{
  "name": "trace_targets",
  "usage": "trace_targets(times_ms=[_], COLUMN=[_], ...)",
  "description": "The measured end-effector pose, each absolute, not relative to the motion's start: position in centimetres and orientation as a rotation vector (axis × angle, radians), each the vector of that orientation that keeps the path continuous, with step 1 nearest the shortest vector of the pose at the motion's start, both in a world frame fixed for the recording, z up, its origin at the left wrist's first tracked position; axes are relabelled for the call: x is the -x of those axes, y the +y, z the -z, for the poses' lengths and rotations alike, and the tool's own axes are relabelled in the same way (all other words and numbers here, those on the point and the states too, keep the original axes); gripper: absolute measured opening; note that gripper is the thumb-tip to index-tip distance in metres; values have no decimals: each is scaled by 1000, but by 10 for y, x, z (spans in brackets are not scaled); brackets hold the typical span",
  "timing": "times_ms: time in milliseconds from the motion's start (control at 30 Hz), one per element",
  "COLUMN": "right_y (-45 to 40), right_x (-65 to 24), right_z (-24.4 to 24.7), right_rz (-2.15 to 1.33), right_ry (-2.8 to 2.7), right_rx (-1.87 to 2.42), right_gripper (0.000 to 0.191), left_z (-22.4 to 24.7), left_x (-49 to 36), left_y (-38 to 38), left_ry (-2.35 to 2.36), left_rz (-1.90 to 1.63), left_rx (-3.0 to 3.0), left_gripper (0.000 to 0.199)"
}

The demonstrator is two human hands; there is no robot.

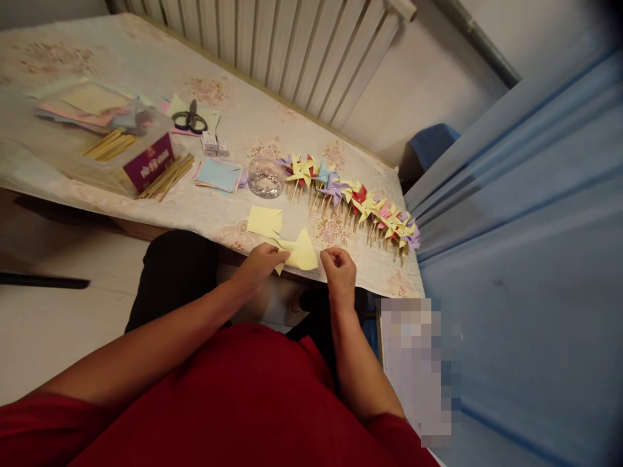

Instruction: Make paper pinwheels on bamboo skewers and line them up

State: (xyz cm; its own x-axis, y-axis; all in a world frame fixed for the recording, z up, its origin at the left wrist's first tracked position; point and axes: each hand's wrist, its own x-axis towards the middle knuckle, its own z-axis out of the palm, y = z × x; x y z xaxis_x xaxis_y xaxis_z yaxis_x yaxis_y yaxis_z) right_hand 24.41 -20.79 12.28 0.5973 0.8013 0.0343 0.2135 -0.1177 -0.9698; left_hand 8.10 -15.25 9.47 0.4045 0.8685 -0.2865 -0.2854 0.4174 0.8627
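Nearest is the wearer's red top (233, 395), with dark trousers (175, 275) on either side of it under the table edge. The left hand (260, 263) pinches a folded yellow paper (304, 253) between thumb and fingers. The right hand (341, 269), just beside the paper's far end, has thumb and fingertips drawn together; whether something small sits between them cannot be told.

The folded yellow paper is held at the near edge of the table (160, 65), its long axis running roughly left to right from the left fingers toward the right hand. At its broad right end, one corner points up, away from the body; a smaller tip pokes down toward the lap below the left fingers.

Just beyond lies a flat yellow sheet (264, 222) with slit corners. Farther on stand a clear bowl (265, 162) of small shiny pieces, a pale blue paper stack (218, 175) to its left, and a slanting row of pinwheels (363, 198) on sticks to its right. Wooden sticks (168, 178) lean against a clear box (73, 152). Black-handled scissors (189, 119) lie behind, and a radiator (282, 52) stands past the table.
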Motion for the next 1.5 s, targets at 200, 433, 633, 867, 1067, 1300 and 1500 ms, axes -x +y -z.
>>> trace_targets(times_ms=[200,433,633,867,1067,1300,1500], right_y=[-204,-201,-199,-196,-194,-189,-182], right_x=[-249,-230,-229,-232,-230,-226,-221], right_z=[-118,-113,-113,-106,-107,-105,-95], right_rz=[-1271,-1375,-1312,-1244,-1227,-1226,-1147], right_ry=[-816,-733,-769,-860,-878,-736,-576], right_rx=[1438,1404,1467,1550,1552,1457,1331], right_gripper=[35,39,30,25,21,26,30], left_z=[-100,-112,-120,-123,-125,-123,-106], left_x=[-76,-72,-69,-70,-71,-69,-69], left_y=[-145,-138,-131,-127,-123,-123,-131], left_ry=[767,789,874,902,932,793,641], left_rz=[-653,-577,-551,-496,-479,-515,-608], left_rx=[-858,-974,-1141,-1231,-1244,-1062,-724], left_gripper=[15,12,12,14,23,21,36])
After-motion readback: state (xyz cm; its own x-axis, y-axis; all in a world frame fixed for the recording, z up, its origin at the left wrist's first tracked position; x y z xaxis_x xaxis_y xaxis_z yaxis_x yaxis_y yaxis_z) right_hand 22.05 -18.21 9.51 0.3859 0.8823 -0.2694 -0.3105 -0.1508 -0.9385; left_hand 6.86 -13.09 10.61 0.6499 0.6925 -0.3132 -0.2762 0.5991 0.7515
